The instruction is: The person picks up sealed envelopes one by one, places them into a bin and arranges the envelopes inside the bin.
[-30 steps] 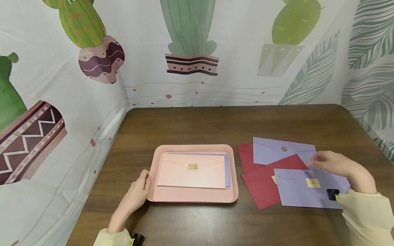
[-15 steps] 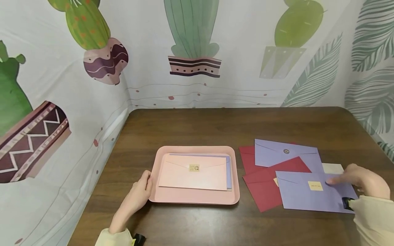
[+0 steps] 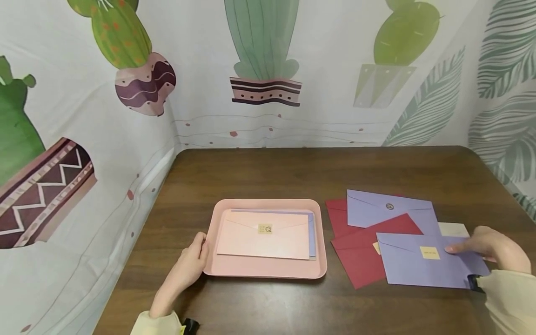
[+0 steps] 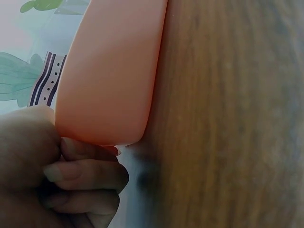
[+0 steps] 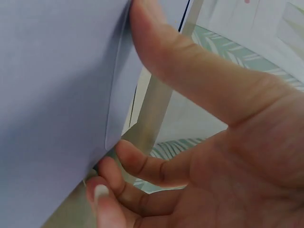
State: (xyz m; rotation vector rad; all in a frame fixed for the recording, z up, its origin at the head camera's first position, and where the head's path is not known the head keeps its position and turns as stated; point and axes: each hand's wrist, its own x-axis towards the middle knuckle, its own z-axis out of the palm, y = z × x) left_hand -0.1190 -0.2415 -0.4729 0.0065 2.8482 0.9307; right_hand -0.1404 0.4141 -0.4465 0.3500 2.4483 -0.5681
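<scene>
A pink tray (image 3: 264, 269) holds a pale pink envelope (image 3: 247, 242) with a gold sticker, lying over a purple one (image 3: 311, 235). My left hand (image 3: 186, 265) grips the tray's left edge; in the left wrist view its fingers curl at the tray wall (image 4: 109, 76). On the right, my right hand (image 3: 496, 246) pinches the right end of a purple envelope (image 3: 406, 263) with a cream sticker, thumb on top. The right wrist view shows that hand's fingers (image 5: 137, 190) under the envelope's edge (image 5: 57, 95).
Beneath and behind the held envelope lie red envelopes (image 3: 358, 260), another purple envelope (image 3: 368, 211) and a whitish one (image 3: 454, 229). The wooden table (image 3: 259, 174) ends at a cactus-print cloth (image 3: 326, 70) at the back and left.
My right hand has moved right and now pinches the front purple envelope's right end; the whitish envelope has come into view behind it. My left hand stays at the tray.
</scene>
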